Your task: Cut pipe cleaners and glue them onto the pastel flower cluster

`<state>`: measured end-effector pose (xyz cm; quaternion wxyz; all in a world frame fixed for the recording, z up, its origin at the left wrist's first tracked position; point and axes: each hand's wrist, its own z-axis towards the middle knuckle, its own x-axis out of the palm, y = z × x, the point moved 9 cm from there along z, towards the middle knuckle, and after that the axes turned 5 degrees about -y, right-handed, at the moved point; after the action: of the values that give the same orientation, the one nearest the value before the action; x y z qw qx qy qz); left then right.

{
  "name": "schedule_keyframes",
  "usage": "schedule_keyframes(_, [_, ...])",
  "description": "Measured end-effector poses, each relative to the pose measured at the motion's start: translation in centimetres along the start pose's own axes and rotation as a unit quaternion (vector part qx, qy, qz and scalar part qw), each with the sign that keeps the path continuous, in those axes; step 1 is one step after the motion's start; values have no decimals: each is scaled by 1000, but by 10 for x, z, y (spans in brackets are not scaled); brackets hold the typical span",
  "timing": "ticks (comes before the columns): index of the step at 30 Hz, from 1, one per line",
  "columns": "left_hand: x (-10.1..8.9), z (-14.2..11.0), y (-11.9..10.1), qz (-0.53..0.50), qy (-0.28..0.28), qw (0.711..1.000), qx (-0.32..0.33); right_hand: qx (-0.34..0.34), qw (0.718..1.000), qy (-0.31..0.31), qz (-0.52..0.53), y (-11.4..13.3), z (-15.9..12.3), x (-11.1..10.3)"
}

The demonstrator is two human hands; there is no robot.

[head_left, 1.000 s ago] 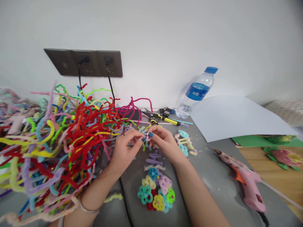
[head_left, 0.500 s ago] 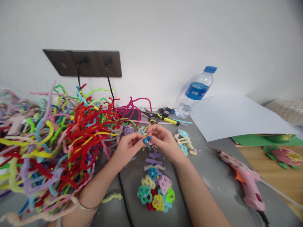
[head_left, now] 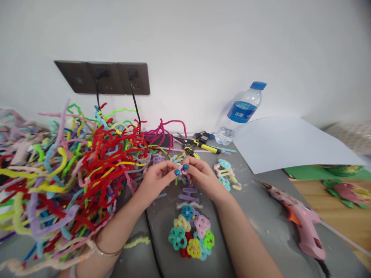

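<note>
My left hand point(head_left: 159, 180) and my right hand point(head_left: 202, 178) meet over the middle of the grey table, fingertips almost touching. Between them is a small pale purple pipe cleaner loop point(head_left: 182, 170), pinched from both sides; the fingers cover part of it. Just below lies a pipe cleaner bouquet point(head_left: 193, 248) of flowers in several colours, with purple strips point(head_left: 189, 195) at its upper end. Right of my right hand rests a pipe cleaner piece point(head_left: 225, 173) with blue flower ends. More small coloured pieces behind my fingertips are partly hidden.
A big tangle of pipe cleaners point(head_left: 110, 170) fills the left side. Yellow-black pliers point(head_left: 204, 145) lie behind my hands, near a leaning water bottle point(head_left: 242, 112). To the right are white paper point(head_left: 290, 144) and a pink glue gun point(head_left: 303, 224). A black cable point(head_left: 152, 241) crosses the table.
My fingertips have drawn slightly apart, and the pale purple loop now shows between them. My right hand has shifted slightly to the right. The bouquet and tools stay in place.
</note>
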<state>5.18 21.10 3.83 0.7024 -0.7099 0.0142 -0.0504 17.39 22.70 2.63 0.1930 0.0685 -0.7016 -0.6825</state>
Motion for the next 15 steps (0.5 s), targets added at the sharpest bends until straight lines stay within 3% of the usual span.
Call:
schedule_keyframes(8, [6,-2,2,-19,26,998,-48,-13,999,20,-28,3,-1,1])
schedule_keyframes(15, [-2,-2,9,-28,-31,997,-59,-17,999,26,-33,8,0,6])
